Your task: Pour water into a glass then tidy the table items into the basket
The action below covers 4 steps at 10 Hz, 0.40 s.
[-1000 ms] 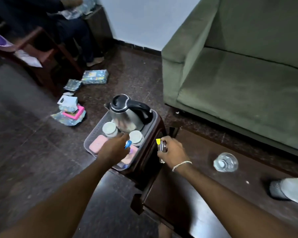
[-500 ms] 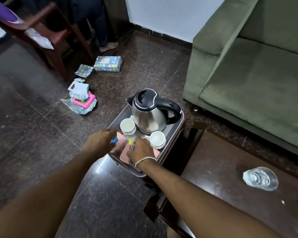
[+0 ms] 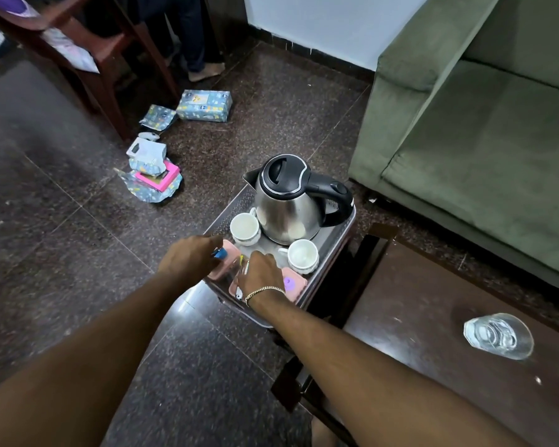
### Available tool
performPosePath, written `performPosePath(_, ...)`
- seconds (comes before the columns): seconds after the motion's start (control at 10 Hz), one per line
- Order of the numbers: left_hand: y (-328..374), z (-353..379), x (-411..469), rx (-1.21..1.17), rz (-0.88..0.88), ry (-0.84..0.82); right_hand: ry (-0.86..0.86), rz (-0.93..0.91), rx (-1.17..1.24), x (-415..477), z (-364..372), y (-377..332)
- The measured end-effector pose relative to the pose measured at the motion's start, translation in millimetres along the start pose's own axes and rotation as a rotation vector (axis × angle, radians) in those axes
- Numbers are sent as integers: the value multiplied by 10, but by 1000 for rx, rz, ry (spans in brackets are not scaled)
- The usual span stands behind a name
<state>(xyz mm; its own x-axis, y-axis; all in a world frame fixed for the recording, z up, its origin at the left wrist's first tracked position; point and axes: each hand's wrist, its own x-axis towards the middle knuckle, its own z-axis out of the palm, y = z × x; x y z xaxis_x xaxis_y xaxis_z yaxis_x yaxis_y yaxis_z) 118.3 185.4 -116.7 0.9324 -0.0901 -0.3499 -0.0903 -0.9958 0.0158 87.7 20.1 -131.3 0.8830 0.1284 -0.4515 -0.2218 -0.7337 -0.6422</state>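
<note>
- We see both arms reach forward and down over the grey basket [image 3: 331,245], which stands beside the dark table [image 3: 433,366].
- The left hand [image 3: 188,258] hangs palm down at the basket's near left corner. Its fingers are curled around a small blue thing [image 3: 220,253].
- The right hand [image 3: 260,269] is just beside it, over the near part of the basket, with a thin chain [image 3: 265,291] on the wrist. Its fingers are closed on some thin sticks [image 3: 244,266] with a yellow tip; we cannot tell what they are.
- In the basket we count one shiny kettle [image 3: 288,208] with a black lid and handle, standing upright at the far end.
- We count two white cups [image 3: 244,227], one to the left of the kettle and one [image 3: 302,254] in front of it.
- We see pink flat things [image 3: 292,285] under the hands; how many, we cannot tell.
- One clear glass [image 3: 497,335] stands on the table, well apart from the basket, to the right.
- On the floor [image 3: 62,204] lie a few wrapped boxes [image 3: 204,104] near a wooden chair [image 3: 104,56].
- One green sofa [image 3: 481,124] stands behind the table.
</note>
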Motion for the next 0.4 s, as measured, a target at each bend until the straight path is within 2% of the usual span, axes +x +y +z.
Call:
performPosePath(0.2,110,-84,-47,15,5,56,98,-98,42,-92,-316,208)
performPosePath(0.4,648,-207,-90,36,165,164,223,-223,-37,-373,-786,698)
